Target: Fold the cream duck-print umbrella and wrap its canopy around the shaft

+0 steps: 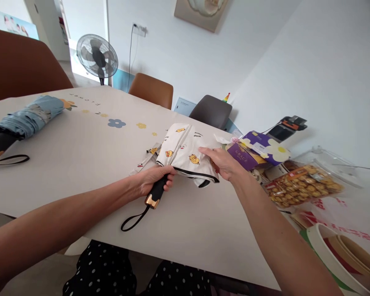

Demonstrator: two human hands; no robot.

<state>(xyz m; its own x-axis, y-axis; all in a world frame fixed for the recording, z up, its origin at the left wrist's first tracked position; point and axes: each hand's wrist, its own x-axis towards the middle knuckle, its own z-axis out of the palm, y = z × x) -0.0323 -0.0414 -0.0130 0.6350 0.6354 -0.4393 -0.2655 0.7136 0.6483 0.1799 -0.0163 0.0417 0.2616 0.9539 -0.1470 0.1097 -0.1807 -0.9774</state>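
A white folding umbrella [185, 144] printed with yellow ducks is in front of me over the table, its canopy collapsed but loose. My left hand [156, 179] is wrapped round the top of its black handle, which has a gold end and a black wrist loop. With my right hand [220, 161] I grip the right side of the canopy cloth, thumb on top and the other fingers mostly hidden. Some folds hang out to the left of the handle. Farther left on the table lies a blue folded umbrella [33, 115] with a black handle.
The white table [111, 164] has printed flowers. At its right stand a purple tissue box [262, 148], a clear container of brown snacks [305, 185] and a green-rimmed round container [314, 238]. Chairs [152, 89] and a fan [97, 57] are beyond the table.
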